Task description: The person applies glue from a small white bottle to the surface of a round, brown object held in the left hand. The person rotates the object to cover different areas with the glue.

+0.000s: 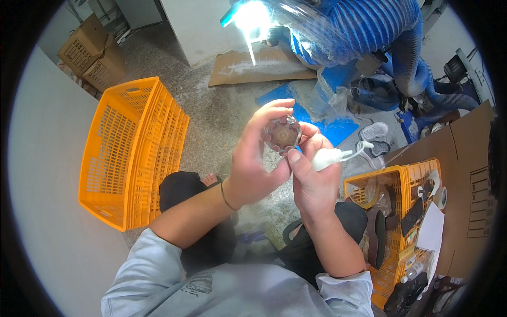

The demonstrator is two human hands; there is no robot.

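Note:
My left hand (253, 161) is closed around the side of a small round brownish piece (282, 133), which has a shiny, scalloped rim and a flat centre. Its exact kind is not clear. My right hand (315, 193) grips a white squeeze bottle (326, 158) with a thin nozzle that points to the right, away from the piece. The right thumb and fingertips also touch the lower right edge of the round piece. Both hands meet in front of my body, above my knees.
Stacked yellow crates (127, 158) stand on the left. Another yellow crate (404, 179) at the right holds shoe soles and oddments. A large blue hose (364, 29) and a bright lamp (253, 16) are ahead, with cardboard (259, 67) on the floor below.

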